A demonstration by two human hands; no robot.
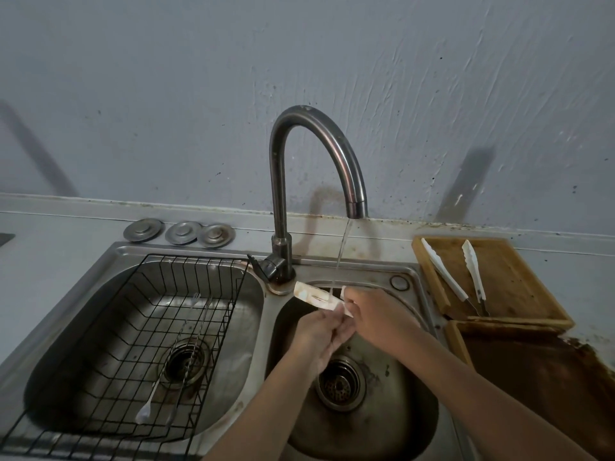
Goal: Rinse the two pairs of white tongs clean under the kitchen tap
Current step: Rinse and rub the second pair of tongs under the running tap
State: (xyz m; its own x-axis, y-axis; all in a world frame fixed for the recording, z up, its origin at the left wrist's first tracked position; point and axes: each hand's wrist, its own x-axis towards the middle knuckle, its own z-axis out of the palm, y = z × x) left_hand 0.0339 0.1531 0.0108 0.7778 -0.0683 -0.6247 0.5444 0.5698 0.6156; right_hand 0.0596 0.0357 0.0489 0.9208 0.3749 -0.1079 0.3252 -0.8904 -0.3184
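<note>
Two steel sink basins (396, 271) sit in a counter (66, 234) below a stained grey wall (166, 94)

The near end of the white tongs (319, 297) disappears behind the right hand (372, 319) and left hand (319, 334). The black wire rack (139, 324) and dark wooden board (545, 387) run past the frame's edges. The utensils (173, 361) in the rack are too blurred to identify.

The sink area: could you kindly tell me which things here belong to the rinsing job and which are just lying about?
Job: soiled white tongs in both hands, left hand, right hand; running tap; white tongs on the wooden board.
Lying about: wire rack, three sink plugs.
</note>
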